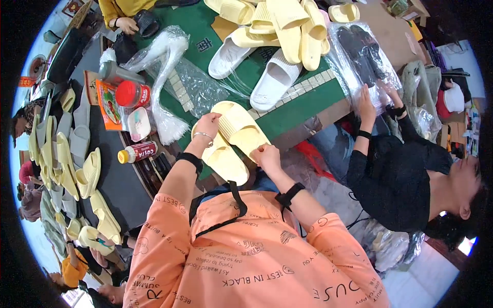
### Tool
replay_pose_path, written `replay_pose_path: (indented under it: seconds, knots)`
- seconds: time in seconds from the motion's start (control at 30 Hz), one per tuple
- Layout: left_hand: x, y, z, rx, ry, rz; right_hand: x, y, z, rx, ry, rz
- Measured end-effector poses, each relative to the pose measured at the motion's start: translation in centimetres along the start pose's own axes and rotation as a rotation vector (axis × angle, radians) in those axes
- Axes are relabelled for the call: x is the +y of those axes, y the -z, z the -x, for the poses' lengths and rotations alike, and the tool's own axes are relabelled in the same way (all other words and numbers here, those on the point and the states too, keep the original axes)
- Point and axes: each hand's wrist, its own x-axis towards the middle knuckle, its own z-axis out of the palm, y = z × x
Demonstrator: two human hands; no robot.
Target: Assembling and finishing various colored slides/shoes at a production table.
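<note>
Overhead fisheye view of a crowded work table, with two pale yellow slippers (240, 129) at the near edge, just in front of an orange printed shirt (267, 246). Slippers side by side and overlapping, aslant, the right one lying partly over the left, its ribbed strap uppermost. Left hand (207, 126), with bracelet and black wristband, closed on the upper left part of the pair; exact contact under the fingers hidden. Right hand (266, 157), also black-banded at the wrist, with thumb and fingers together, pinching the right slipper's outer edge near the lower end. Beyond the hands, a green tabletop (199, 31) edged with rows of pale tiles (179, 91); on it, two whitish slippers (275, 84) beside a heap of yellow slippers (287, 20). To the left, crumpled clear plastic bags (167, 82), a red-lidded jar (132, 94), a small white tub (137, 124), an orange packet (109, 107) and a dark red bottle (139, 152) with yellow cap. Farther left, many yellow and grey slippers (64, 159). At right, a co-worker in black (393, 172), hands at dark slippers (359, 54) in clear plastic. At top left, a yellow-sleeved person (120, 9), one hand at a dark slipper (147, 23).
</note>
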Motion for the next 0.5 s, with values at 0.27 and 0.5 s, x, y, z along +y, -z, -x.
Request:
replay_pose_path:
  seconds: [0.27, 0.5]
  knots:
    - [0.1, 0.2, -0.2, -0.014, 0.029, 0.019, -3.1, -1.4, -0.7, -0.305, 0.078, -0.731]
    - [-0.3, -0.7, -1.8, -0.141, -0.038, -0.21, -2.6, -8.3, -7.2, 0.251, 0.232, -0.589]
